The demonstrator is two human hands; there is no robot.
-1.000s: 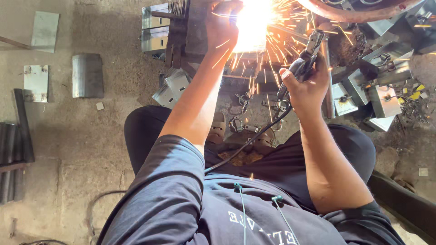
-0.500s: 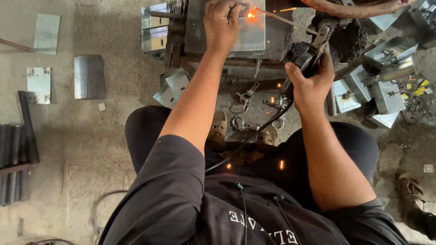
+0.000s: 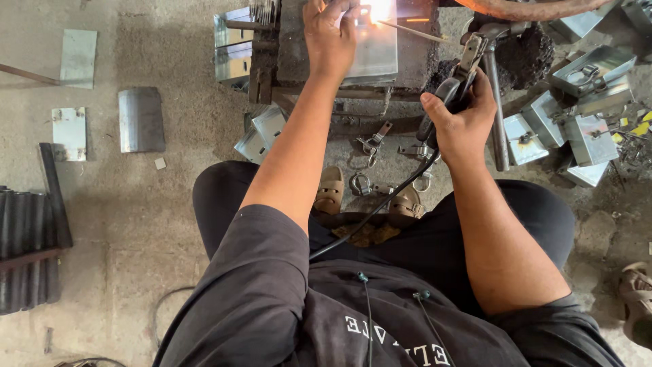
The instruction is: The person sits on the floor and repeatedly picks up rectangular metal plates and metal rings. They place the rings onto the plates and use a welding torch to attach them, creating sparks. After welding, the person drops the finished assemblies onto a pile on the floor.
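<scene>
I am crouched over a small work stand on a concrete floor. My left hand presses down on a shiny sheet-metal piece lying on the stand. My right hand grips the handle of a welding electrode holder, whose thin rod reaches left to the sheet's top edge. A bright glow burns where the rod tip meets the metal, just beside my left fingers. A black cable runs from the holder down across my lap.
Folded metal boxes lie heaped at the right. A hammer stands by my right hand. Flat and curved metal plates rest on the floor at the left, beside corrugated sheet. Small clasps lie near my sandalled feet.
The big shower of sparks has died down to a small glow at the rod tip. My left hand stays on the sheet; my right hand still holds the electrode holder.
</scene>
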